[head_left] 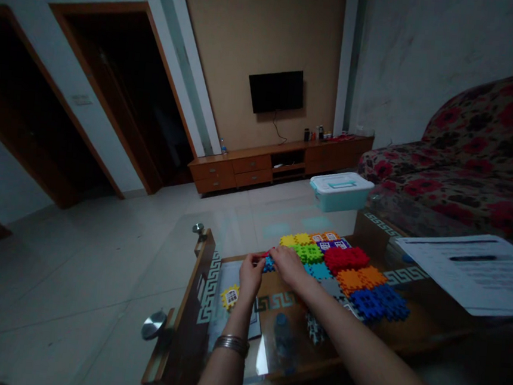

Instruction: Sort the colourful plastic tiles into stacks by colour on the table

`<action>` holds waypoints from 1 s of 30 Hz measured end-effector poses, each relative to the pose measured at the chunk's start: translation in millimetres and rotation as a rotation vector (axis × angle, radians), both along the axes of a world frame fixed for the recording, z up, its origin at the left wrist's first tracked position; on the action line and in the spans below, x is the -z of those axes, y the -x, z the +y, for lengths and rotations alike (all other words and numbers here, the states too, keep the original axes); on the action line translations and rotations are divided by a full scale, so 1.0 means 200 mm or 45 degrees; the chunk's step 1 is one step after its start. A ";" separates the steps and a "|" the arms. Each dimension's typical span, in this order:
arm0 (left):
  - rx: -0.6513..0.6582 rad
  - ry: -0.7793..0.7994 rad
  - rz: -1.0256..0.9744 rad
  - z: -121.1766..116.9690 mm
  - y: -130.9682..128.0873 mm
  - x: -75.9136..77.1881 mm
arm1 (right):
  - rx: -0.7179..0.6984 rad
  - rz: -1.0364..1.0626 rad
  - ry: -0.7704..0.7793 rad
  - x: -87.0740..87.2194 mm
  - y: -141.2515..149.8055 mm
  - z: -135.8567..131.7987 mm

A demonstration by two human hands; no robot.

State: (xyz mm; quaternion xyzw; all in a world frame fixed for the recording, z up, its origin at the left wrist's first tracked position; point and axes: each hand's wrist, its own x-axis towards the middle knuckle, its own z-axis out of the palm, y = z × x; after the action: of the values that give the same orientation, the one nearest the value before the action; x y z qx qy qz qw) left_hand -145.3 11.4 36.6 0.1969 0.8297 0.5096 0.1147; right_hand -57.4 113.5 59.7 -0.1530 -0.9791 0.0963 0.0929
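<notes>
This is a living room in a home. The landmark is a glass-topped coffee table with a dark wooden frame [193,325], with bright interlocking plastic toy tiles [346,259] lying on it. Just beyond the table's far right corner stands a pale blue plastic storage box with a white lid [341,191]. A red-flowered fabric sofa [478,170] runs along the table's right side. Well beyond the table, a black flat-screen television [275,91] hangs above a low orange-brown wooden cabinet [281,162]. To the table's left, a pale tiled floor [73,278] leads to dark wood-framed doorways [121,97].
</notes>
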 end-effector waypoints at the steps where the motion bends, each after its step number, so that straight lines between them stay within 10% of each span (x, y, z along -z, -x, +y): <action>1: 0.014 0.081 0.041 0.00 -0.01 0.00 | -0.008 -0.022 -0.009 0.01 0.01 0.00; 9: 0.138 0.564 0.224 0.01 -0.09 -0.03 | -0.043 -0.021 0.068 -0.02 -0.01 0.01; 23: 0.284 0.519 0.390 0.08 -0.09 -0.01 | 0.134 0.328 0.225 -0.06 -0.11 0.16; 30: 0.247 0.800 0.423 -0.08 -0.10 -0.10 | 0.082 0.408 0.280 -0.10 -0.11 0.06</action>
State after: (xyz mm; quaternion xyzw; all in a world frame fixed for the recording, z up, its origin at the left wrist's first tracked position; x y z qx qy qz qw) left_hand -126.2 -3.7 56.3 0.3100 0.9304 0.1778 0.0810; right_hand -36.2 126.4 79.9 -0.1760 -0.9300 0.2227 0.2335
